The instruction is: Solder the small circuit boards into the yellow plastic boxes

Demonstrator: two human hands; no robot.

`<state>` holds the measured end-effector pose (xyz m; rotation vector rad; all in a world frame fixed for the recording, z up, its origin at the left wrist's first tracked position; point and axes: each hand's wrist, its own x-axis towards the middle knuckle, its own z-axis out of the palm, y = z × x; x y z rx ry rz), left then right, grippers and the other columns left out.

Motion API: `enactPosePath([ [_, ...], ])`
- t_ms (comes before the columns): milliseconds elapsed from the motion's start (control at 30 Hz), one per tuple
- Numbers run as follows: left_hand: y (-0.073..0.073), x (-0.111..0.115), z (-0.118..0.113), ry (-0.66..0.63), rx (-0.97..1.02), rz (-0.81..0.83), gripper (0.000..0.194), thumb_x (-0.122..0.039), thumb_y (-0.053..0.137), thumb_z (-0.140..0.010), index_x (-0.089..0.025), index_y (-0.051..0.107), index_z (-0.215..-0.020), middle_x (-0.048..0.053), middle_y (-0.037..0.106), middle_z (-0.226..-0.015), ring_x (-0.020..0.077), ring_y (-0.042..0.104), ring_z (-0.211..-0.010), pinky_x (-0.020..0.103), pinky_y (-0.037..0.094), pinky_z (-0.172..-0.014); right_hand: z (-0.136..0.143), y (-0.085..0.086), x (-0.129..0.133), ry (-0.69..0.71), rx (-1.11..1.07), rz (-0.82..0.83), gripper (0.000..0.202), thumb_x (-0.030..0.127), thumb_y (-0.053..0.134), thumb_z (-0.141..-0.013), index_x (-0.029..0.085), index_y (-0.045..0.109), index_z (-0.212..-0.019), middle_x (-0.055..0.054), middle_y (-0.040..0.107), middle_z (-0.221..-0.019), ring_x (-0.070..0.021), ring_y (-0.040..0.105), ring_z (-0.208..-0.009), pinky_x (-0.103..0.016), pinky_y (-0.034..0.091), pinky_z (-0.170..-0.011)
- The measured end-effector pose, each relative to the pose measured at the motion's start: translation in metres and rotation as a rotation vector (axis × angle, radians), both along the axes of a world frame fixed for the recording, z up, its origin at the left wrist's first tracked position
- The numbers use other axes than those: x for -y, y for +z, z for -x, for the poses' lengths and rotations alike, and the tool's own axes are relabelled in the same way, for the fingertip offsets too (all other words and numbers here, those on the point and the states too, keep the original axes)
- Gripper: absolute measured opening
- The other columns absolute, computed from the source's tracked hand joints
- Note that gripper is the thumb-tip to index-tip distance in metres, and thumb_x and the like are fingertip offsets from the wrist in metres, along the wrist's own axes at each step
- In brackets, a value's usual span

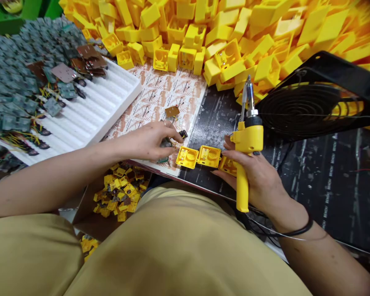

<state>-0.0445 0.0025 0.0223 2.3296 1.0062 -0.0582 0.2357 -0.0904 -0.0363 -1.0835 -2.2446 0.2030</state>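
Observation:
My right hand (259,176) is wrapped round a yellow soldering gun (249,137), whose metal tip points away from me. Its thumb and fingers also rest at a yellow plastic case (227,165), the right one of a row of three. Beside it lie a middle yellow case (209,156) and a left yellow case (187,157), open side up. My left hand (152,139) reaches over a small green circuit board (164,160), thumb and forefinger apart. By its fingertips is a small black part (183,134) on wires. A brown circuit board (172,111) lies just beyond.
Yellow cases (185,37) are heaped along the back. At left, a white foam tray (95,102) bears many wired green boards (15,78). A black fan-like frame with a coil (299,107) stands at right. Below the table edge, a cardboard box (94,209) holds filled yellow cases.

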Motion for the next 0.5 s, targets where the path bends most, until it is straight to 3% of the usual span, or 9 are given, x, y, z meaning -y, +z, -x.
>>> enactPosePath([
  [267,-0.001,0.008,-0.008,-0.152,-0.255,-0.209,0.016,-0.019,0.054,-0.090,-0.016,0.070,-0.088,0.007,0.065,-0.091,0.0182,0.063,-0.082,0.027,0.046,-0.073,0.004,0.002,0.000,0.000,0.000,0.008,0.052,0.024,0.072,-0.084,0.024,0.046,-0.129,-0.009,0.068,-0.112,-0.0268,0.063,-0.116,-0.045,0.055,-0.096],
  [400,-0.002,0.003,-0.001,-0.078,-0.120,-0.210,0.014,-0.019,0.057,-0.087,-0.018,0.070,-0.084,0.005,0.067,-0.091,0.0163,0.062,-0.082,0.027,0.046,-0.075,0.005,0.005,-0.001,0.005,0.005,0.022,0.052,0.025,0.072,-0.083,0.023,0.047,-0.128,-0.011,0.066,-0.117,-0.0278,0.062,-0.116,-0.046,0.055,-0.095],
  [500,-0.002,0.001,0.001,-0.014,0.062,-0.276,0.014,-0.023,0.058,-0.087,-0.019,0.071,-0.083,0.006,0.069,-0.107,0.0199,0.063,-0.099,0.034,0.046,-0.090,0.012,0.004,-0.003,-0.017,0.007,0.013,0.050,0.025,0.071,-0.084,0.024,0.047,-0.128,-0.009,0.068,-0.115,-0.0248,0.066,-0.108,-0.043,0.056,-0.094],
])
